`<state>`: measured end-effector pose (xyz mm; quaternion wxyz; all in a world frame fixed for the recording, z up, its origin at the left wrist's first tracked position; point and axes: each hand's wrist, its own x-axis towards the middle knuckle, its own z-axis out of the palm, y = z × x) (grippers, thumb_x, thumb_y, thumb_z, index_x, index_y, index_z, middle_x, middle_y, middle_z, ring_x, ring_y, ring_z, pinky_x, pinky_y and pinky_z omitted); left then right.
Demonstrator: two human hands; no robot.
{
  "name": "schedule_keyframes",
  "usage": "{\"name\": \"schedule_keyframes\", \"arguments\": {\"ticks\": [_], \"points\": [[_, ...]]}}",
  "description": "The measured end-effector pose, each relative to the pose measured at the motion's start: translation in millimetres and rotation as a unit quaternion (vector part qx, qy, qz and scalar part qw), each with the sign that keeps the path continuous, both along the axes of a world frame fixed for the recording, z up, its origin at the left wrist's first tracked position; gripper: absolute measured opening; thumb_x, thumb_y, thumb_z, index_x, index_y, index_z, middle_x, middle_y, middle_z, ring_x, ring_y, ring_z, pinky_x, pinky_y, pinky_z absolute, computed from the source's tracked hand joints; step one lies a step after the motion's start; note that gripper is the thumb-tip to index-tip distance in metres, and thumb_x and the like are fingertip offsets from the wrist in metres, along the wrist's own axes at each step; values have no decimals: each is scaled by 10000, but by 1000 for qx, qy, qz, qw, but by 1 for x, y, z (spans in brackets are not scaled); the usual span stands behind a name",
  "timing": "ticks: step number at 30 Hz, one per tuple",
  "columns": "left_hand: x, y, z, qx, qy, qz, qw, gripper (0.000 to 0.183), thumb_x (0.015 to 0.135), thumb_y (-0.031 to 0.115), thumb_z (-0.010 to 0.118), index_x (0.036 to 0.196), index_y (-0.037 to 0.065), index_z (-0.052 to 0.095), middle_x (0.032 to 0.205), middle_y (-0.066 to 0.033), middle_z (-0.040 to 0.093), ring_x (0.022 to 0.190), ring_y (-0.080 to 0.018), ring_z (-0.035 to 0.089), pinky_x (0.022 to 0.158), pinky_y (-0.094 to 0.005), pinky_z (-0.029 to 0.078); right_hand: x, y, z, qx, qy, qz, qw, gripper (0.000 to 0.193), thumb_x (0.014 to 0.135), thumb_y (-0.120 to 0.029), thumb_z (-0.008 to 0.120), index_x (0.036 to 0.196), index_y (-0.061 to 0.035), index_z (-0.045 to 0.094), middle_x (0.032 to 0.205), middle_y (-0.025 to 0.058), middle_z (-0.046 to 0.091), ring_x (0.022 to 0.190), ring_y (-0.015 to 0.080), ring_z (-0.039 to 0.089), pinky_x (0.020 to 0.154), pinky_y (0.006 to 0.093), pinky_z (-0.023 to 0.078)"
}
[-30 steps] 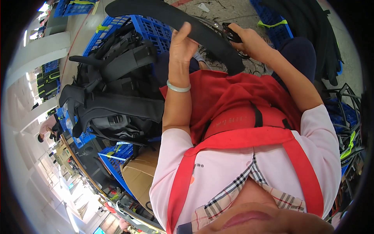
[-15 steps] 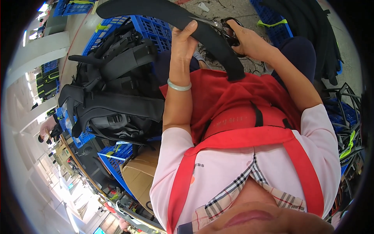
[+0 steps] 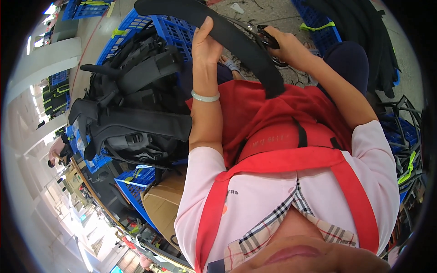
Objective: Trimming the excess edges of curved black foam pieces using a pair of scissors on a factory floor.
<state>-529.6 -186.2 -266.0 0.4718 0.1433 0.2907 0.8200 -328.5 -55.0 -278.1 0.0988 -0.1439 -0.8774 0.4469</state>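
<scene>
A long, curved black padded strap [image 3: 236,43] stretches across the top of the head view, its lower end resting on the red apron [image 3: 214,100] over my lap. My left hand [image 3: 207,45] grips it near the middle, thumb on the upper face and the other fingers hidden underneath. Black-handled scissors [image 3: 267,37] are in my right hand [image 3: 291,49], along the strap's far edge. Their blades are partly hidden by the strap, so I cannot tell whether they touch it.
To my left, a large pile of black padded straps [image 3: 141,113] fills blue crates [image 3: 175,34]. A cardboard box [image 3: 164,200] stands beside them. On my right are hanging black pieces [image 3: 359,36], another blue crate [image 3: 314,22] and a heap of black webbing [image 3: 405,141]. Dark scraps litter the floor.
The strap's far-left end has shifted to the right. My left hand has moved slightly left along it, and the scissors now show less of their blades.
</scene>
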Motion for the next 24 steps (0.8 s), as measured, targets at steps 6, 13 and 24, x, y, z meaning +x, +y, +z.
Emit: {"name": "schedule_keyframes", "arguments": {"ticks": [6, 13, 24], "points": [[21, 4, -2, -32, 27, 14, 999, 217, 791, -14, 682, 981, 77, 633, 952, -48, 641, 896, -194, 620, 835, -355, 509, 1, -1, -6, 15, 51, -12, 999, 503, 774, -108, 648, 1190, -41, 372, 994, 234, 599, 909, 425, 572, 765, 442, 448], [28, 2, 0, -32, 45, 1, 998, 184, 804, -5, 670, 966, 79, 643, 946, -49, 649, 899, -196, 625, 851, -369, 508, 1, 1, -1, 43, 17, 5, 999, 503, 772, -96, 638, 1191, -36, 366, 880, 226, 611, 846, 440, 570, 723, 459, 453], [27, -2, -2, -12, 12, -10, 1000, 192, 816, -3, 651, 992, 72, 632, 958, -51, 652, 925, -208, 625, 885, -378, 502, 6, 8, 6, 3, 15, 28, 999, 576, 722, -46, 635, 1228, -54, 360, 915, 198, 602, 821, 392, 581, 701, 425, 458]]}}
